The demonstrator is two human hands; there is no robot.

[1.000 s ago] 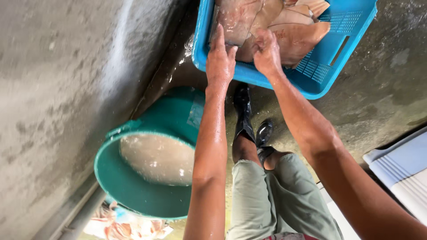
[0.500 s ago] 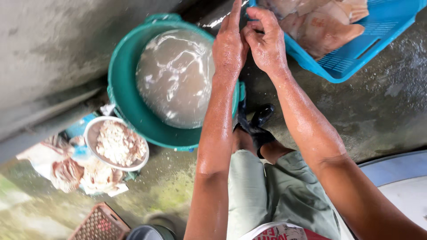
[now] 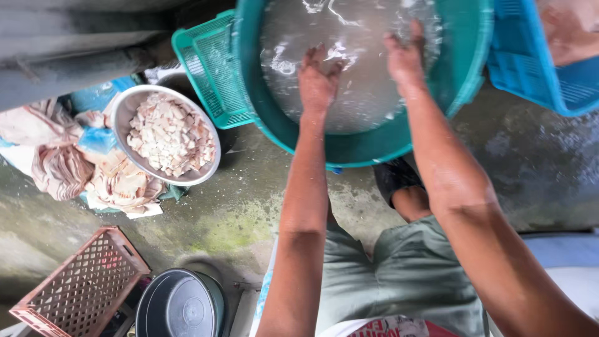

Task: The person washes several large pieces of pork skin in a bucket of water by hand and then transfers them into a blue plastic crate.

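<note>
Head view: your left hand and right hand are both spread open, empty, fingers dipped in the cloudy water of the teal basin at 12 o'clock. Looks like you're mid-rinse. The metal bowl of cut pieces at 9 o'clock sits full; the blue basket at 2 o'clock has more in it.

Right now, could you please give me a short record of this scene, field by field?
left hand: left hand open, fingers spread, over the cloudy water
right hand: right hand open, at the water, holding nothing
basin: round green basin of splashing water on the wet concrete floor
left of basin: green basket, metal bowl of pale cut pieces
right of basin: blue basket
lower left: brown crate, dark round lid
</note>
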